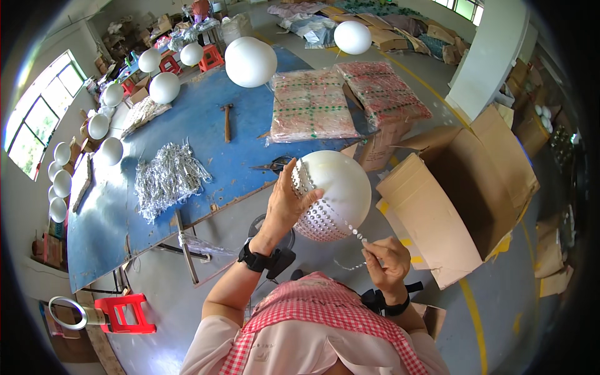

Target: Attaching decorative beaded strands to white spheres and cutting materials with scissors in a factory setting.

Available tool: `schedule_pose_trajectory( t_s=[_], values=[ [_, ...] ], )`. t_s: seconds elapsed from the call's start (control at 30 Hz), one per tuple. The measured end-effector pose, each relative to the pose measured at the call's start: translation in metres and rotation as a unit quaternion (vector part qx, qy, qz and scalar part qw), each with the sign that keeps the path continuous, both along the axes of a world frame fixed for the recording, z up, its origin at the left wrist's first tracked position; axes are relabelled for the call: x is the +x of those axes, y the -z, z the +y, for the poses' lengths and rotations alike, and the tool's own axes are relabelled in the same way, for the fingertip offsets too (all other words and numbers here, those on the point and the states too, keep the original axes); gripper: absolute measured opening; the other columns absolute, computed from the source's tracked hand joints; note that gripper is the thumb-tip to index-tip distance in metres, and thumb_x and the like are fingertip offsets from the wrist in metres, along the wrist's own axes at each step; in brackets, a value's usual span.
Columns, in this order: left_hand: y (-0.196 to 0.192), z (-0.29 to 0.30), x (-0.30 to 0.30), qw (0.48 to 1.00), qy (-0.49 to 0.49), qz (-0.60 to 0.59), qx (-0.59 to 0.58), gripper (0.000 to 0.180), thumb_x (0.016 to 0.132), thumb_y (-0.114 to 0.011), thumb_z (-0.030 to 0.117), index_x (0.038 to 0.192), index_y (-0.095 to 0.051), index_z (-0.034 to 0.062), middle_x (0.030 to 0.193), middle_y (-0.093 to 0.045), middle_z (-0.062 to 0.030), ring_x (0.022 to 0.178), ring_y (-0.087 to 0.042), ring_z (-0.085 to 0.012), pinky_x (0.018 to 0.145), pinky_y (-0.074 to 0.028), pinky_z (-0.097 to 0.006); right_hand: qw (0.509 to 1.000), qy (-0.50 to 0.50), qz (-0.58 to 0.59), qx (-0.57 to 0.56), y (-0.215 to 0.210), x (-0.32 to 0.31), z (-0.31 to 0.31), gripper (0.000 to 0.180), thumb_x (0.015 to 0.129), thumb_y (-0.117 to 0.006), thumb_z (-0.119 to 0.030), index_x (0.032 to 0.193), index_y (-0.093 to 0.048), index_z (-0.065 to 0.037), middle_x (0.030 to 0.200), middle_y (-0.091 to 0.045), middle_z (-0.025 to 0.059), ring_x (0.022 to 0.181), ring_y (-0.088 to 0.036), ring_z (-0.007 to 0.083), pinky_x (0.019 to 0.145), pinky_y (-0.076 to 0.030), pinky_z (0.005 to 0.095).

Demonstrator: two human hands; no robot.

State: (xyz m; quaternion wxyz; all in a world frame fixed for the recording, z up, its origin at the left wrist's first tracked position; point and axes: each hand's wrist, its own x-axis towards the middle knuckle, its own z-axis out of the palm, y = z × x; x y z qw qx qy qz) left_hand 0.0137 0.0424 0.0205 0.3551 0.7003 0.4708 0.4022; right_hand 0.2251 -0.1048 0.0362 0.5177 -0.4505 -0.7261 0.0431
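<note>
A large white ball (342,187) is in front of me, its near left part covered with rows of silvery beads (315,220). My left hand (289,199) grips the ball's left side, fingers over the top and thumb pressed on the beaded part. Off the ball's lower right runs a strand of shiny beads (356,232), pinched between the thumb and fingers of my right hand (387,265). The strand's loose tail hangs below that hand. Black scissors (273,165) lie on the blue table just beyond my left hand.
The blue table (194,125) carries a heap of silver strands (170,178), a hammer (227,123) and a plastic-wrapped pack (310,105). An opened cardboard box (431,219) stands at my right. Several white balls (250,62) line the table's far and left sides. A red stool (126,314) is lower left.
</note>
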Motion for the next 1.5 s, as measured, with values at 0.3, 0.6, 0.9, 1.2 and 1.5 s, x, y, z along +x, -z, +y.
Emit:
schedule_pose_trajectory(
  t_s=[0.3, 0.6, 0.9, 1.2, 1.5],
  values=[
    [0.004, -0.006, 0.006, 0.992, -0.031, 0.100, 0.067, 0.094, 0.075, -0.071, 0.054, 0.138, -0.031, -0.0034, 0.134, -0.040, -0.0348, 0.129, -0.036, -0.0461, 0.106, -0.033, -0.046, 0.984, 0.082, -0.099, 0.124, -0.004, 0.000, -0.002, 0.023, 0.075, -0.069, 0.003, 0.098, -0.068, -0.001, 0.077, -0.063, 0.0055, 0.059, -0.055, 0.0192, 0.052, -0.043, 0.0274],
    [0.002, 0.001, -0.003, 1.000, -0.019, 0.001, 0.008, 0.092, 0.076, -0.070, 0.055, 0.137, -0.034, -0.0043, 0.126, -0.049, -0.0285, 0.120, -0.049, -0.0391, 0.096, -0.042, -0.042, 0.980, 0.159, -0.117, -0.014, 0.021, -0.007, 0.005, 0.026, 0.073, -0.069, 0.004, 0.098, -0.067, -0.002, 0.077, -0.063, 0.0062, 0.063, -0.057, 0.0246, 0.057, -0.047, 0.0327],
    [0.005, -0.002, 0.001, 0.991, -0.071, 0.048, 0.104, 0.087, 0.078, -0.069, 0.054, 0.137, -0.036, -0.0004, 0.132, -0.042, -0.0275, 0.122, -0.044, -0.0405, 0.095, -0.043, -0.042, 0.992, 0.089, -0.087, 0.032, 0.020, -0.014, 0.001, 0.025, 0.069, -0.068, 0.006, 0.092, -0.069, -0.003, 0.080, -0.063, 0.0045, 0.065, -0.059, 0.0220, 0.056, -0.048, 0.0309],
    [0.001, -0.002, 0.002, 0.992, -0.072, 0.052, 0.094, 0.075, 0.082, -0.067, 0.046, 0.134, -0.040, -0.0002, 0.126, -0.047, -0.0247, 0.115, -0.049, -0.0392, 0.093, -0.043, -0.043, 0.989, 0.110, -0.092, 0.030, 0.041, -0.014, 0.013, 0.023, 0.070, -0.068, 0.010, 0.090, -0.065, -0.002, 0.077, -0.061, 0.0073, 0.065, -0.059, 0.0249, 0.055, -0.046, 0.0334],
    [0.000, 0.005, -0.012, 0.999, 0.037, -0.035, -0.015, 0.099, 0.078, -0.066, 0.058, 0.146, -0.020, 0.0030, 0.145, -0.022, -0.0354, 0.138, -0.018, -0.0472, 0.110, -0.026, -0.048, 0.979, 0.155, -0.033, -0.129, 0.096, -0.014, 0.013, 0.012, 0.076, -0.064, 0.000, 0.086, -0.060, -0.003, 0.079, -0.061, 0.0126, 0.074, -0.060, 0.0323, 0.063, -0.048, 0.0392]
  ],
)
